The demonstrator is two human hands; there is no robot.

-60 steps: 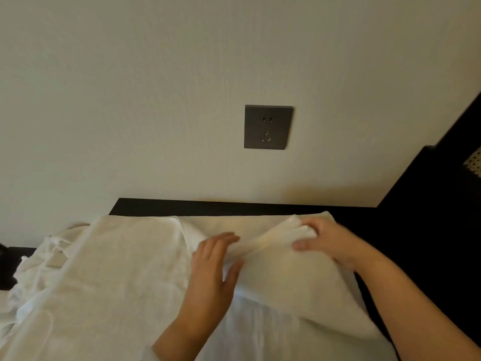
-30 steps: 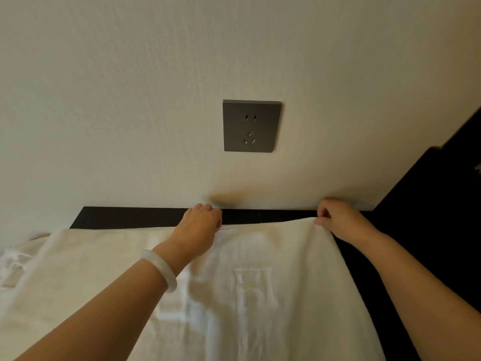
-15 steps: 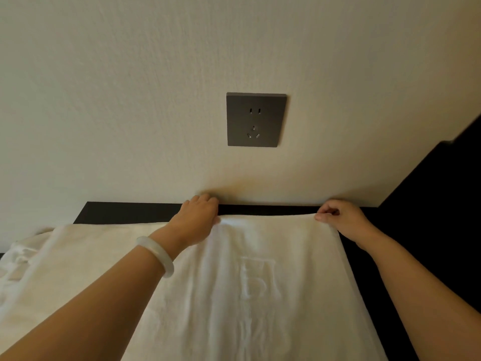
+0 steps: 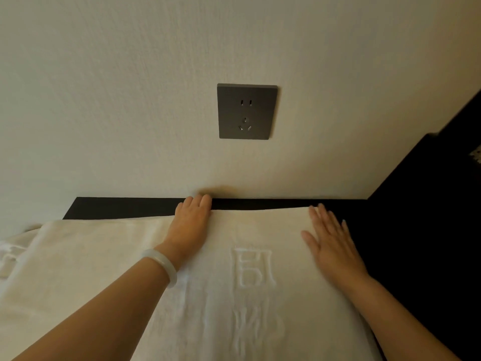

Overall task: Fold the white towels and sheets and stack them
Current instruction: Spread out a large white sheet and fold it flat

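Observation:
A white towel (image 4: pixel 255 303) with raised woven characters lies spread over a dark surface, its far edge close to the wall. My left hand (image 4: pixel 191 225), with a pale bangle on the wrist, rests palm down at the towel's far edge, fingers curled over it. My right hand (image 4: pixel 330 238) lies flat and open on the towel near its far right corner, fingers spread. Under the left part of the towel lies another white cloth layer (image 4: pixel 78 251).
A crumpled white sheet (image 4: pixel 10 254) bunches at the far left. The dark surface (image 4: pixel 125 207) shows as a strip along the cream wall, which carries a grey power socket (image 4: pixel 246 111). Dark furniture (image 4: pixel 426 204) rises on the right.
Both hands carried the towel's edge forward to the wall side and laid it down. My right hand has since let go of the corner and flattened onto the towel.

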